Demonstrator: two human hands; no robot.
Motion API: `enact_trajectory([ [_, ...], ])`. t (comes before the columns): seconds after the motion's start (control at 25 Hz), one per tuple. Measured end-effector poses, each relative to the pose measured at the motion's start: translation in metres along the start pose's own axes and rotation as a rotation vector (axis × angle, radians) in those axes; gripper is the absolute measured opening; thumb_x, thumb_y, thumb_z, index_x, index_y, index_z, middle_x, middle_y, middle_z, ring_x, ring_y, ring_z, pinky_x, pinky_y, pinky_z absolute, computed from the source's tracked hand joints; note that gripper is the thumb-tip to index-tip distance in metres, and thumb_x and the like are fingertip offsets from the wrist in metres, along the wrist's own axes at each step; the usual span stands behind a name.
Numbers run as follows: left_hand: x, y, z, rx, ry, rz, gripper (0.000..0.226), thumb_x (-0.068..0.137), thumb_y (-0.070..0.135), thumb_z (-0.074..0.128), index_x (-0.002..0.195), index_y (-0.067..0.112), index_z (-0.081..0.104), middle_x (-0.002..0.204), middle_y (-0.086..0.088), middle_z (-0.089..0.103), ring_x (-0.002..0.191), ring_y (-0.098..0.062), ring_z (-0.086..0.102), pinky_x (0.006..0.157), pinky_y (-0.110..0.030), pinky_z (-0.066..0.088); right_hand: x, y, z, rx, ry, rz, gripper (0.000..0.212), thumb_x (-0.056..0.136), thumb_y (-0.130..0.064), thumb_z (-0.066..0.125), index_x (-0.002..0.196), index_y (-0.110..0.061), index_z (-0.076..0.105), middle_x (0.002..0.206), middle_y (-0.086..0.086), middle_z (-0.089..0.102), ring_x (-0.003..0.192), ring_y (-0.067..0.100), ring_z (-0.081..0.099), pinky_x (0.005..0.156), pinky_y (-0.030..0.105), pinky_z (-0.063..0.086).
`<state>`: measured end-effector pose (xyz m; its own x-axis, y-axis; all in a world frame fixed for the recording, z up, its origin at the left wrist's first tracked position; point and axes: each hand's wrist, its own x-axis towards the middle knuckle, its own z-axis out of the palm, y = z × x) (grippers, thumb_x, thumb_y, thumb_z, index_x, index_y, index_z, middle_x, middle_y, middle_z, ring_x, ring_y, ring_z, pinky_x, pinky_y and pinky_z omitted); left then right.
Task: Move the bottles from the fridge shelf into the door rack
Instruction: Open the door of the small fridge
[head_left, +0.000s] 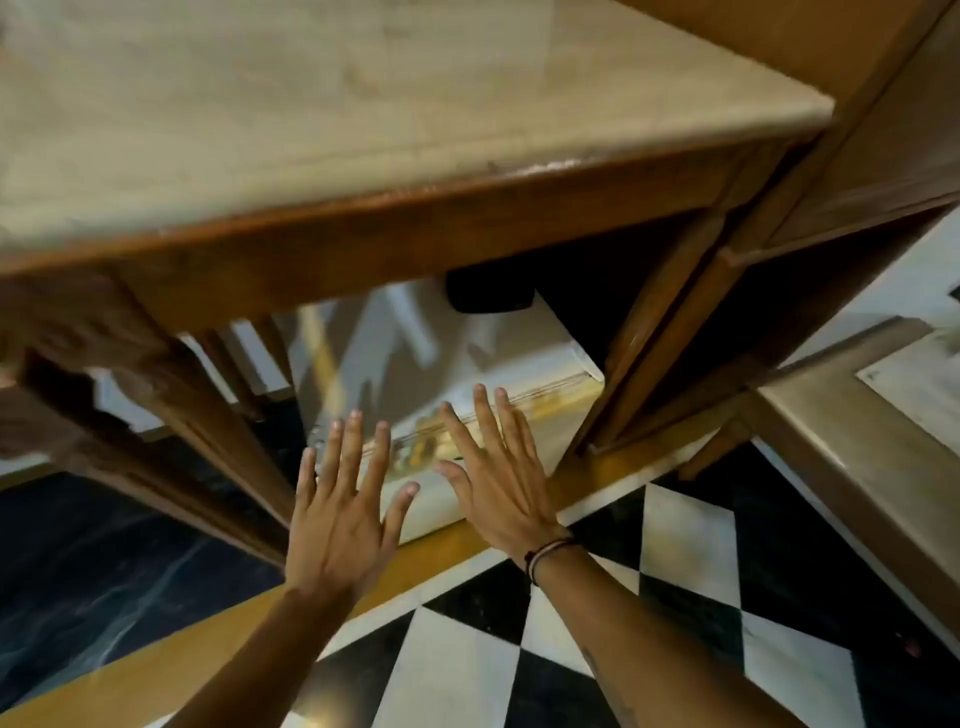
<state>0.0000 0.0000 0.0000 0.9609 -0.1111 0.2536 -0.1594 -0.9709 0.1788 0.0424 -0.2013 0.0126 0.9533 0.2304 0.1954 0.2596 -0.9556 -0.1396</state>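
under the worktop (363, 218) edge, your left hand (340, 525) and right hand (496, 483) hover spread, empty; find the fridge handle first.

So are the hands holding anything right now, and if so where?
Nothing is held. The left hand and right hand are both open, fingers spread and empty.

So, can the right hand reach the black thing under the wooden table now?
Probably yes: the right hand is open and empty, and the gap below the wooden table toward the black thing looks unobstructed.
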Motion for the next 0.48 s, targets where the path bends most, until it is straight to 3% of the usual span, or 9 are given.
enact_trajectory([
  [0.16,0.024,-0.018,0.081,0.096,0.008,-0.039,0.077,0.112,0.060,0.011,0.174,0.016,0.023,0.183,-0.015,0.014,0.171,-0.034,0.008,0.137,-0.057,0.015,0.032,0.015,0.091,-0.072,0.016,-0.013,0.070,0.102,-0.063,0.026,0.163,-0.031,0.021,0.172,0.015,0.013,0.160,0.036,0.007,0.126,0.056,0.017],
  [0.28,0.016,-0.032,0.133,0.165,0.199,-0.016,0.066,0.116,0.047,0.033,0.166,0.006,0.045,0.174,-0.021,0.038,0.163,-0.038,0.035,0.131,-0.054,0.029,0.028,0.022,0.145,-0.126,0.162,-0.043,0.064,0.104,-0.062,0.026,0.160,-0.031,0.031,0.170,0.013,0.024,0.158,0.034,0.020,0.127,0.054,0.014],
  [0.48,0.032,-0.047,0.169,0.222,0.488,0.019,0.061,0.117,0.046,0.038,0.151,0.002,0.062,0.154,-0.023,0.063,0.146,-0.039,0.058,0.121,-0.052,0.041,0.043,0.030,0.184,-0.058,0.483,-0.050,0.061,0.106,-0.063,0.025,0.151,-0.029,0.049,0.159,0.011,0.045,0.146,0.033,0.041,0.123,0.050,0.024],
])
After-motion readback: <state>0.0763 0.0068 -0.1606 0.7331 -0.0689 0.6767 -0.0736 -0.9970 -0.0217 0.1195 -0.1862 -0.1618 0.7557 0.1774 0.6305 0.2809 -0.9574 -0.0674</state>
